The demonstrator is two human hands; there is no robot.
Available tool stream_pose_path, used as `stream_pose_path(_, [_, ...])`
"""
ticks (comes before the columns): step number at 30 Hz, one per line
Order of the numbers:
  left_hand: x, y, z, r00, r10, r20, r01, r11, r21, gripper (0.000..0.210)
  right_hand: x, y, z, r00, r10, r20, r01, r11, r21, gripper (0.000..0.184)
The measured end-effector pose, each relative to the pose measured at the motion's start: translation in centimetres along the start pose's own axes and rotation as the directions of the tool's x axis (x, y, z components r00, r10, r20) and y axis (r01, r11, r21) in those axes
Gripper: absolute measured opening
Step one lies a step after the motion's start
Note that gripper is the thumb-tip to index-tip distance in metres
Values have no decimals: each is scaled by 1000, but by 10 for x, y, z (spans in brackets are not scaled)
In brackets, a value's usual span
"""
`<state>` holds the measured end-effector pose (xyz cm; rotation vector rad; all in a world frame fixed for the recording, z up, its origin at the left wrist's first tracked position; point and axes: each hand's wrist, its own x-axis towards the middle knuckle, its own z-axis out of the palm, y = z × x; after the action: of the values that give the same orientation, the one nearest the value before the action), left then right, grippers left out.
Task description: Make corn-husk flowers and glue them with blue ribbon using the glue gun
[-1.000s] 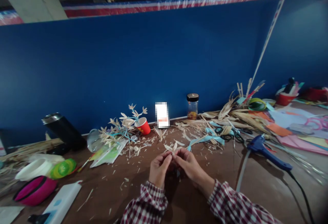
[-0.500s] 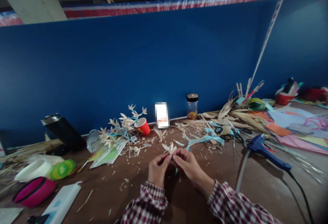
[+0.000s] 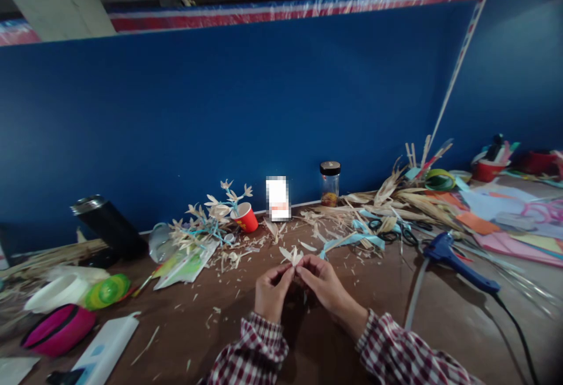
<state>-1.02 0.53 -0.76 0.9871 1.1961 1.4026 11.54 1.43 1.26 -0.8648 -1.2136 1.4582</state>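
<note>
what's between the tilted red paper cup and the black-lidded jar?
Head view: a bright upright rectangle, pixelated beyond identifying, with pale husk-like scraps lying in front of it.

Dim ltg — soft, stretched pic edges

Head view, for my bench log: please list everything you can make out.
table: one, brown, beneath everything
partition: two panels, blue, behind table
flask: one, black, back left
jar: one, clear, back centre
bright screen: one, white, back centre
cups: at least two, red, centre left and far right
flower stems: several, cream and blue, centre left
pouch: one, pink, near left
glue gun: one, blue, right
paper sheets: several, mixed colours, far right
husk strips: many, tan, back right
small clutter: uncountable, mixed, both sides
petals: several, cream, held front centre
left hand: one, bare, pinching petals
right hand: one, bare, pinching petals
sleeves: two, checked maroon-white, front
</note>
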Motion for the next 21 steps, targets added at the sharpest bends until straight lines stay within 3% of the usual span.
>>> stream_pose_path(7, [-3,6,7,986,-162,35,166,959,-231,25,-2,-5,2,1000,1,-14,-2,999,-44,25])
stream_pose_path(11, [-3,10,9,979,-197,47,202,941,-271,27,-3,-5,3,1000,24,-7,-24,998,-56,23])
stream_pose_path(15, [-3,13,7,989,-146,16,146,970,-195,27,-4,-5,3,1000,-1,-9,0,996,-90,17])
stream_pose_path(21, [-2,13,1,998,51,-30,-49,998,46,25,-2,-1,1,994,-96,-58,84,979,-185,12])
